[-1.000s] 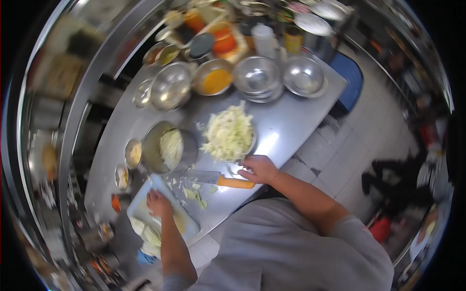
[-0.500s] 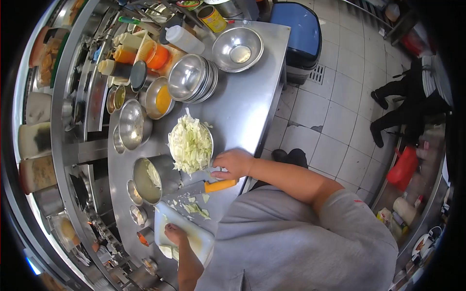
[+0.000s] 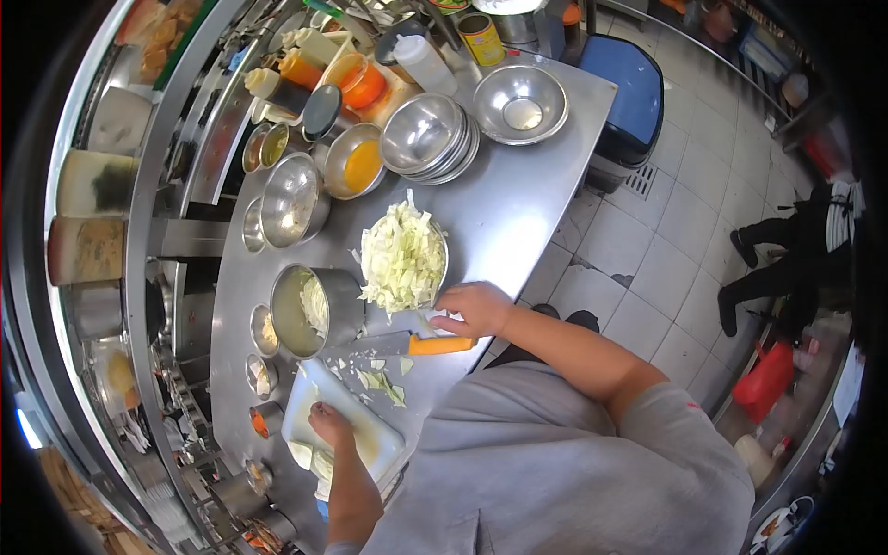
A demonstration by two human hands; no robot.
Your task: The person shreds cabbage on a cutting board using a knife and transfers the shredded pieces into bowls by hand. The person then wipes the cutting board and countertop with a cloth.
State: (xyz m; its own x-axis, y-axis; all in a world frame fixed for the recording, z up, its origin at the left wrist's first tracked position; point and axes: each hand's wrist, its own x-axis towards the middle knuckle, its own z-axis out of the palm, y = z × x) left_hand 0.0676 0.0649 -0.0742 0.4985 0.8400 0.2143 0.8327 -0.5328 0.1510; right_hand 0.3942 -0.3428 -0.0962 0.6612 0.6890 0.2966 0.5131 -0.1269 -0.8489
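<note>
seemingly between cuts, the left hand point(image 3: 331, 424) bends over the white plastic board point(image 3: 374, 438), lower left, the right hand point(image 3: 479, 309) near the orange-handled steel knife point(image 3: 433, 345) at centre, whose bare blade calls for care, both grips unclear.

There's one camera here, worn on the person's head, looking forward and steeply down over the worktop point(image 3: 504, 208); its wide, curved view takes in the grey shirt point(image 3: 592, 453) up close and the tiled floor point(image 3: 661, 250) farther off.

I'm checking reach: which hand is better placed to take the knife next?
Probably the right hand: it is close beside the knife's orange handle, while the left hand is farther away, at the cutting board.
</note>
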